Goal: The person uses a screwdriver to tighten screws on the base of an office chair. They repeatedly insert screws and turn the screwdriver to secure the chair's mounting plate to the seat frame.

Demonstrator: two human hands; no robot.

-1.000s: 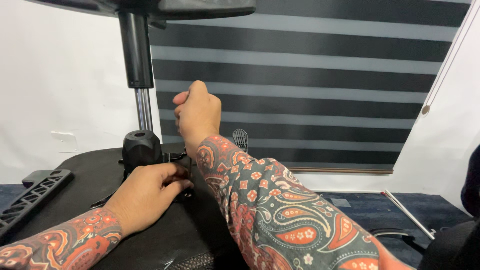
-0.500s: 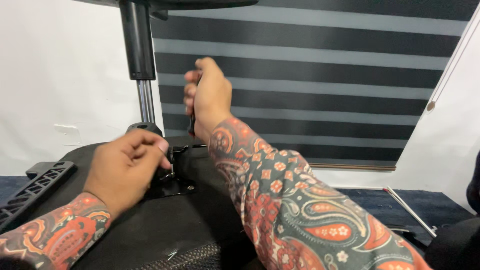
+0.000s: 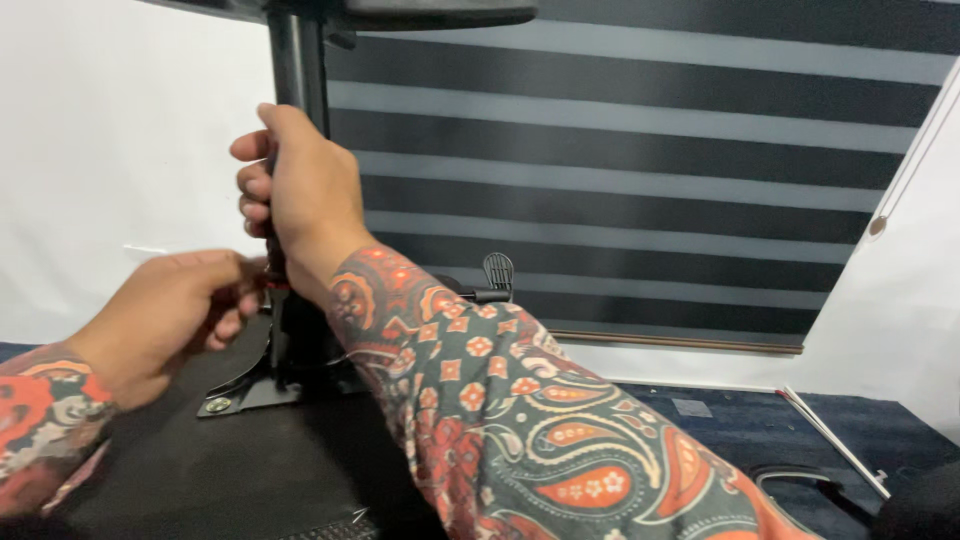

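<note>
The right hand (image 3: 300, 195) was closed around a dark tool handle (image 3: 272, 262) beside the upturned chair's black column (image 3: 300, 70); the left hand (image 3: 165, 310) curled loosely closed near the metal base plate (image 3: 240, 395).

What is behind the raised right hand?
Behind the right hand stand the black chair column and a striped window blind. The column's lower part is covered by both hands.

Right hand (image 3: 300, 195) raised in a closed fist; left hand (image 3: 165, 310) curled loosely beside it.
</note>
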